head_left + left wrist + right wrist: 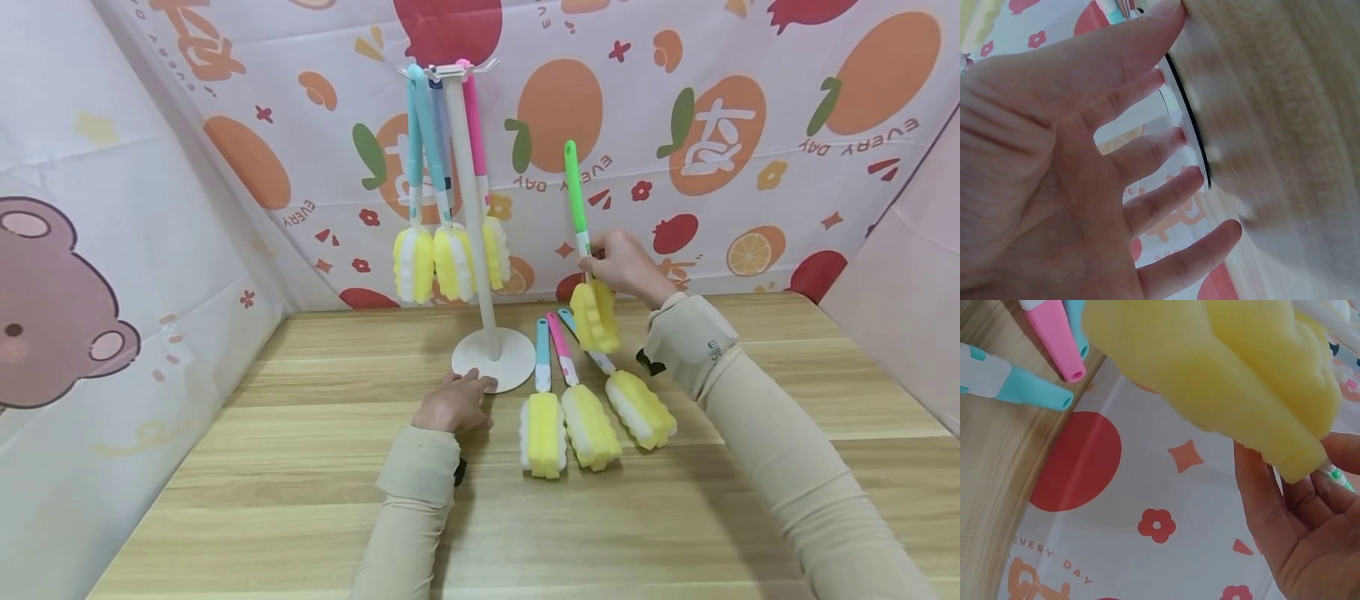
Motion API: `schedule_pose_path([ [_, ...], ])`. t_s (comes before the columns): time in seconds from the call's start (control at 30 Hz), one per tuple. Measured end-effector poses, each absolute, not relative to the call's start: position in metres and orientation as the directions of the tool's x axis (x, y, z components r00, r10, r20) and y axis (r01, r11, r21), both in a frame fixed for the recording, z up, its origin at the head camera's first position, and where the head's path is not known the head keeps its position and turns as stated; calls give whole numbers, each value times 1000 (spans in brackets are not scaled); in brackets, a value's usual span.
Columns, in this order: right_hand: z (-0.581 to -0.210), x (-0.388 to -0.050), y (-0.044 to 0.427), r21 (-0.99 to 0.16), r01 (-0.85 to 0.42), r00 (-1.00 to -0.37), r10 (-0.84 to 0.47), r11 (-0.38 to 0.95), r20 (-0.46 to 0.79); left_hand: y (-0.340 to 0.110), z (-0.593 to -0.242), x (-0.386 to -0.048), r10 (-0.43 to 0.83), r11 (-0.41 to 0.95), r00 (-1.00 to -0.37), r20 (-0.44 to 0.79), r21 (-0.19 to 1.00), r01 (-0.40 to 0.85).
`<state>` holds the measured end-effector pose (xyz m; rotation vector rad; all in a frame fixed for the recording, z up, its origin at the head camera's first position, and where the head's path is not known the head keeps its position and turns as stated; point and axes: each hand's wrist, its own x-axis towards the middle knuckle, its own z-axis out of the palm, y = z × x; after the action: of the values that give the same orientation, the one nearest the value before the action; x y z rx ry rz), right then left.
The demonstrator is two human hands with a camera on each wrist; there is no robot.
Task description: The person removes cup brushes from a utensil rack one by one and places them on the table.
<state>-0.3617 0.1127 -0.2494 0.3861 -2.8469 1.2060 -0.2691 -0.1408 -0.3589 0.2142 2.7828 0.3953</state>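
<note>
Green-handled brush (pixel 577 204) is upright, right of the stand (pixel 474 212), sponge (pixel 595 318) downward. Your right hand (pixel 624 260) pinches its neck (pixel 582 243), just above the sponge, probably leaving the handle (pixel 574 185) free. Your left hand (pixel 453 402), fingers (pixel 1163 197) spread wide, touches the stand's base (pixel 517 358), likely steadying it above the worktop (pixel 315 450).

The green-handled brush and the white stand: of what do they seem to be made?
Yellow brush head: probably matte foam sponge, by soft lobes. Green handle: likely plastic, smooth, evenly coloured. White stand: smooth, evenly white; painted metal or plastic, I cannot tell.
</note>
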Motion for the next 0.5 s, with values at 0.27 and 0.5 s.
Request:
schedule_pose_path([
  [0.27, -251, -361, 116, -705, -235, -968, -230, 669, 104, -140, -359, -269, 191, 950, -939, -285, 293, 104],
  [0.5, -252, -360, 119, -694, -229, -967, -242, 682, 81, -141, -360, -268, 190, 952, -939, -287, 289, 104],
])
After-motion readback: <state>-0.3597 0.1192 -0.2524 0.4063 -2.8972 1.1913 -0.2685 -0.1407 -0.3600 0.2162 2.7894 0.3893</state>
